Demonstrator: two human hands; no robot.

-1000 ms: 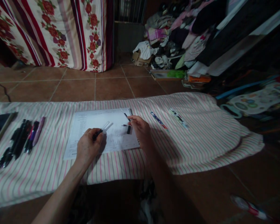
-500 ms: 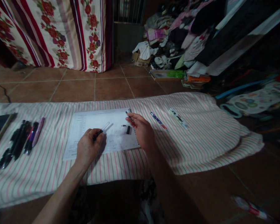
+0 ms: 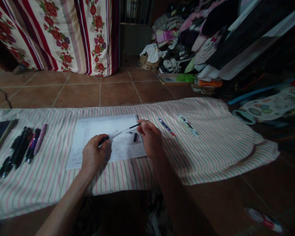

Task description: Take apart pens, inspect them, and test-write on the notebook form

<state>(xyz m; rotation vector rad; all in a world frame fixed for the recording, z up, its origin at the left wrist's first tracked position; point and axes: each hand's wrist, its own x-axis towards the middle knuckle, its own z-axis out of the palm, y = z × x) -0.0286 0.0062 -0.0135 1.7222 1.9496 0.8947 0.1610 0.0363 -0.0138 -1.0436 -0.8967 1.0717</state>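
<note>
My left hand point(image 3: 92, 151) pinches a clear pen barrel point(image 3: 113, 133) by its dark end, above the open spiral notebook point(image 3: 87, 134). Between thumb and fingers, my right hand point(image 3: 151, 139) grips a thin pen refill point(image 3: 134, 126) with dark ink in it. The refill slants down to the left, its pale end close to the barrel's open end; whether it touches or enters cannot be made out. On the page lie a black pen cap point(image 3: 135, 137) and a tiny pen tip point(image 3: 129, 132).
A striped cloth point(image 3: 211, 147) covers the low surface. Several pens point(image 3: 21, 144) lie at the left beside a dark flat object point(image 3: 0, 134). Right of the notebook are a blue patterned pen point(image 3: 167, 127) and a white patterned one point(image 3: 188, 124). Clothes point(image 3: 184, 36) are heaped behind.
My right hand has turned, and the refill, earlier mostly hidden and pointing up, now points down-left towards the barrel. My left hand has barely shifted.
</note>
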